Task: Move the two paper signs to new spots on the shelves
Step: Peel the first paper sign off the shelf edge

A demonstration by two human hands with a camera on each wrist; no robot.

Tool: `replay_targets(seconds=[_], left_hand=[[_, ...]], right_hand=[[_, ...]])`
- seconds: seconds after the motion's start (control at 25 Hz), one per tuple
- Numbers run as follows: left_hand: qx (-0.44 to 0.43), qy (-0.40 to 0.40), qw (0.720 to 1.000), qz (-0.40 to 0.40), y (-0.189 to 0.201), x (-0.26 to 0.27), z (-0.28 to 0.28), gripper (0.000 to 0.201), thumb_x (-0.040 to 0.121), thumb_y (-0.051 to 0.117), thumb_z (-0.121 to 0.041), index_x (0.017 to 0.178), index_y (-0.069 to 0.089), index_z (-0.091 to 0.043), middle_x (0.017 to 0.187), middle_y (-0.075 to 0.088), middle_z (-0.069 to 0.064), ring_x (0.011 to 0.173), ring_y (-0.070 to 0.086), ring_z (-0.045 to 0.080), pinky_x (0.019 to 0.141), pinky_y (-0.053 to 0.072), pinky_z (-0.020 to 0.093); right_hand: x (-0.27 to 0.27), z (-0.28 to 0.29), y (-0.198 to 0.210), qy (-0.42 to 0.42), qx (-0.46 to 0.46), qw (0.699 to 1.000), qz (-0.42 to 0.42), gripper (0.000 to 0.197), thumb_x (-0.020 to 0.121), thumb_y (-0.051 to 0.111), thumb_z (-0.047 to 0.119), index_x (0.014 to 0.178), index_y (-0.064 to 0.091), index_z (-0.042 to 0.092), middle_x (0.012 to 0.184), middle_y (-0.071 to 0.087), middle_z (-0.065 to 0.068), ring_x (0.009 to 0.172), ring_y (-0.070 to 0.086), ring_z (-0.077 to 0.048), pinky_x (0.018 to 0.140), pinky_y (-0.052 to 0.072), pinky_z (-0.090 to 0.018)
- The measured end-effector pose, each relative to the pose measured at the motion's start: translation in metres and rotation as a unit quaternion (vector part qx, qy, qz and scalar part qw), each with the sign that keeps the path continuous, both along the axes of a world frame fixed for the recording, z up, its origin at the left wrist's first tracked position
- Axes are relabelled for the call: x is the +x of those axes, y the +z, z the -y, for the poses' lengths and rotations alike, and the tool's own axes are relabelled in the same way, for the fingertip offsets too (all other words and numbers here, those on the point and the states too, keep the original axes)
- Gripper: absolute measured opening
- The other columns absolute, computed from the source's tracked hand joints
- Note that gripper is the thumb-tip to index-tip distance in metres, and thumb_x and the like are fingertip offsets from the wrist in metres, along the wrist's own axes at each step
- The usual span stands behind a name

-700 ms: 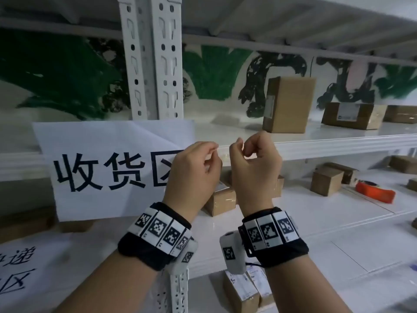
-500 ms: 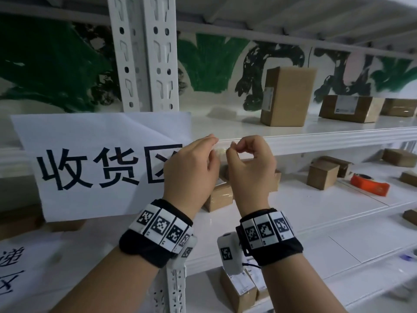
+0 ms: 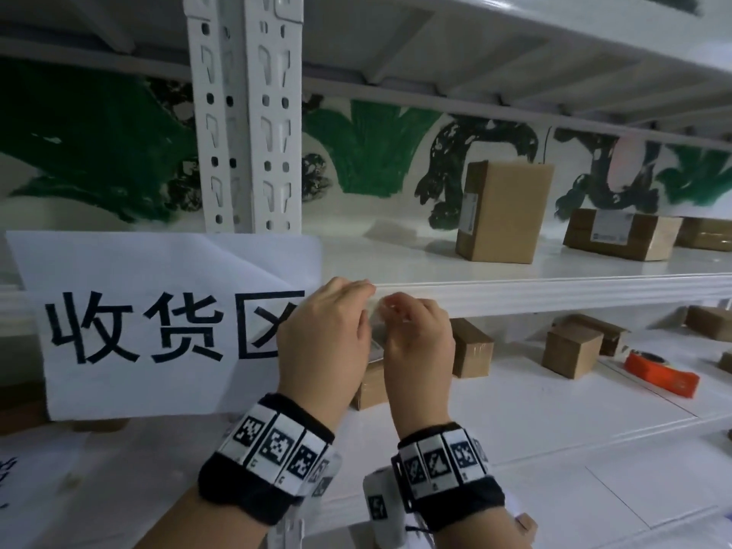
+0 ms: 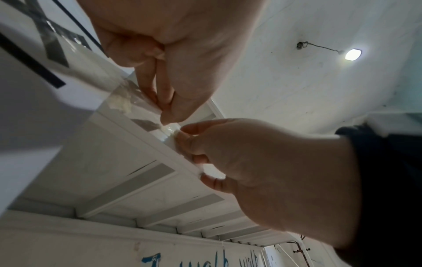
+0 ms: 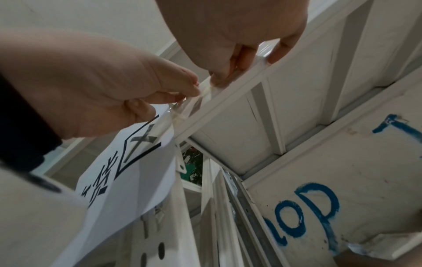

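Observation:
A white paper sign [image 3: 158, 322] with large black characters hangs over the front edge of the white shelf [image 3: 554, 291], left of both hands. At its right edge my left hand [image 3: 340, 307] pinches a strip of clear tape [image 4: 128, 103] between thumb and fingers. My right hand [image 3: 404, 315] is just to the right, its curled fingertips [image 4: 182, 133] pinching the strip's other end at the shelf lip [image 5: 239, 86]. The tape joins the sign [image 5: 128, 180] to that lip. A corner of a second sign [image 3: 10, 477] shows at the lower left.
A perforated white upright [image 3: 245, 124] stands behind the sign. Cardboard boxes [image 3: 503, 212] sit on the upper shelf, smaller boxes [image 3: 570, 350] and an orange tape dispenser [image 3: 661, 374] on the shelf below. A painted wall lies behind.
Both hands, still close together, have moved up against the shelf's front edge beside the sign. The tape strip now lies at the lip between them.

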State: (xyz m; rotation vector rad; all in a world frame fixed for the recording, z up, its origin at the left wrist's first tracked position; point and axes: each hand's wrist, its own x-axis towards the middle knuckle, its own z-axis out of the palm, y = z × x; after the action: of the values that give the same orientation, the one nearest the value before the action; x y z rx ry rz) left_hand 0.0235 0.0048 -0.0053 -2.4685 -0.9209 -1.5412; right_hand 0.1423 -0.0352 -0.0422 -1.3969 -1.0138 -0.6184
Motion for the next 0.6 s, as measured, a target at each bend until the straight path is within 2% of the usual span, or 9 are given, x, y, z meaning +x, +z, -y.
replay_targets(seconds=[0.12, 0.2, 0.36, 0.48, 0.6], left_hand=[[-0.004, -0.013, 1.000, 0.007, -0.001, 0.001, -0.004, 0.040, 0.092, 0.071, -0.011, 0.128, 0.073, -0.026, 0.118, 0.073, -0.012, 0.095, 0.074, 0.017, 0.073, 0.064, 0.039], [-0.010, -0.017, 1.000, 0.011, -0.003, 0.002, -0.004, 0.040, 0.092, 0.070, -0.011, 0.129, 0.072, -0.026, 0.120, 0.073, -0.012, 0.098, 0.073, 0.016, 0.075, 0.064, 0.039], [-0.008, -0.020, 0.999, 0.026, -0.006, 0.004, -0.005, 0.039, 0.094, 0.067, -0.006, 0.127, 0.074, -0.025, 0.120, 0.074, -0.013, 0.098, 0.074, 0.017, 0.074, 0.063, 0.040], [-0.009, -0.024, 0.999, 0.023, -0.007, 0.003, -0.006, 0.041, 0.095, 0.065, -0.003, 0.129, 0.073, -0.025, 0.122, 0.074, -0.013, 0.099, 0.074, 0.019, 0.074, 0.063, 0.041], [-0.011, -0.024, 0.999, 0.022, -0.007, 0.003, -0.006, 0.042, 0.096, 0.066, -0.003, 0.130, 0.073, -0.026, 0.124, 0.073, -0.013, 0.102, 0.074, 0.020, 0.076, 0.063, 0.042]], right_hand=[[0.002, 0.001, 0.005, -0.033, -0.011, 0.999, 0.009, 0.018, 0.092, 0.073, 0.011, 0.099, 0.076, 0.027, 0.094, 0.064, 0.007, 0.081, 0.065, -0.018, 0.074, 0.056, -0.045], [0.002, 0.003, 0.008, -0.048, -0.027, 0.998, 0.017, 0.017, 0.093, 0.070, 0.014, 0.099, 0.075, 0.029, 0.095, 0.062, 0.006, 0.081, 0.065, -0.021, 0.075, 0.055, -0.046], [0.001, 0.002, 0.010, -0.021, -0.060, 0.998, 0.007, 0.020, 0.092, 0.064, 0.008, 0.103, 0.073, 0.022, 0.100, 0.060, 0.000, 0.092, 0.060, -0.025, 0.077, 0.056, -0.047], [0.001, 0.004, 0.011, -0.014, -0.101, 0.995, 0.000, 0.021, 0.093, 0.061, 0.005, 0.105, 0.070, 0.020, 0.105, 0.058, 0.001, 0.100, 0.057, -0.025, 0.083, 0.054, -0.049], [0.001, 0.007, 0.013, 0.013, -0.112, 0.993, -0.016, 0.014, 0.099, 0.058, 0.009, 0.104, 0.068, 0.018, 0.109, 0.055, 0.000, 0.104, 0.053, -0.024, 0.090, 0.052, -0.049]])
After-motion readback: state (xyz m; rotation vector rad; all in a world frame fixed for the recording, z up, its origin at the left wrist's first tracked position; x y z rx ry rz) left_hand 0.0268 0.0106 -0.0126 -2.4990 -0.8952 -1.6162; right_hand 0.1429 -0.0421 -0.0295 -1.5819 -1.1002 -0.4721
